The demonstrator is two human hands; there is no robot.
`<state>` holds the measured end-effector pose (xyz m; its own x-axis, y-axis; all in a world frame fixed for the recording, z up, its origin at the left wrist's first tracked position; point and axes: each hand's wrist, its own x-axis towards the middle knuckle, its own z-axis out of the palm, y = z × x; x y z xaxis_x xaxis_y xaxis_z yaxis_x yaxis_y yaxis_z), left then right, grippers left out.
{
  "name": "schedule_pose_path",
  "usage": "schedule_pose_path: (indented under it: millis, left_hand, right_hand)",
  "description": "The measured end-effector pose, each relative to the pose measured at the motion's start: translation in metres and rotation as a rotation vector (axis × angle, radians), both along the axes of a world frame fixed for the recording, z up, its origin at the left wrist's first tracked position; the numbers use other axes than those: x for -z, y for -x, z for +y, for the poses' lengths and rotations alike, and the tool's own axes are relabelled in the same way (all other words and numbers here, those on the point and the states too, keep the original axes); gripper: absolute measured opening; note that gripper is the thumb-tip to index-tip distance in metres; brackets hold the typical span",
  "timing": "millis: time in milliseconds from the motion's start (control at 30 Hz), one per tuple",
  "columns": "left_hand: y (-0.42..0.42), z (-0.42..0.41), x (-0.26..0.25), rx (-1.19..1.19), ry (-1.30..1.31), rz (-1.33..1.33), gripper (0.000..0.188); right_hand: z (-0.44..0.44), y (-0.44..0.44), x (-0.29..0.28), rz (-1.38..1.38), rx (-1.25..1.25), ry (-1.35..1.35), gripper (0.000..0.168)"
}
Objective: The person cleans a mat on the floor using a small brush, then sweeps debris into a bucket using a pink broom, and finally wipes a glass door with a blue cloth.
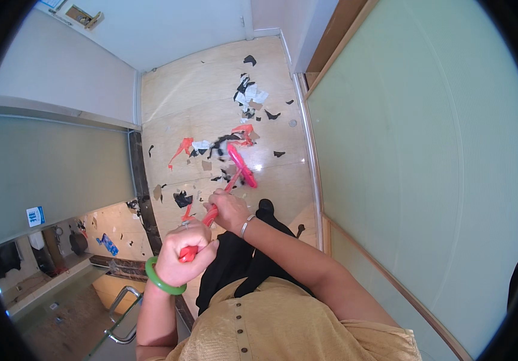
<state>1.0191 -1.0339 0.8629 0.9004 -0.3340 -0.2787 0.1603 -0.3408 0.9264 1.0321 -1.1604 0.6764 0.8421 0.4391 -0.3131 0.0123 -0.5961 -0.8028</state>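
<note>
A broom with a red handle and a pink head (242, 166) reaches down to the beige tiled floor (182, 99). My left hand (186, 246) is wrapped around the upper end of the handle, with a green bangle on that wrist. Farther down the same handle, my right hand (229, 210) grips it. Around the broom head lie torn black scraps (223, 141), a red plastic scrap (243, 131) and brown cardboard pieces (207, 165). The bristles are blurred. Beside my left hand is a crumpled black scrap (182, 199).
White paper scraps (252, 94) lie farther ahead, near a closed white door (195, 27). A frosted glass panel (412, 149) borders the right side. At left stand another frosted glass door (56, 167) and a metal door handle (123, 316). Beyond a dark threshold lies a blue wrapper (109, 244).
</note>
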Motion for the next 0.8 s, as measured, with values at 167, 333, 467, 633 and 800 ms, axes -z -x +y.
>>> schedule_pose_path:
  millis: [167,333,467,633,800]
  left_hand:
    - [-0.012,0.016,-0.017,0.033,0.144,-0.176,0.030]
    - [-0.034,-0.008,0.079,0.032,0.335,-0.134,0.024]
    - [-0.038,0.009,0.091,-0.030,0.198,-0.126,0.021]
    - [-0.059,0.063,0.032,-0.060,0.112,-0.190,0.023]
    - [-0.095,0.081,0.008,0.004,0.165,-0.227,0.019]
  right_hand:
    - [0.001,-0.012,-0.028,-0.096,0.023,0.068,0.026]
    - [-0.054,-0.032,0.046,-0.168,0.113,0.252,0.023]
    - [-0.030,-0.049,0.063,-0.208,0.110,0.177,0.024]
    - [0.054,-0.081,0.034,-0.182,-0.099,0.051,0.024]
    - [0.056,-0.111,-0.009,-0.191,-0.031,0.105,0.022]
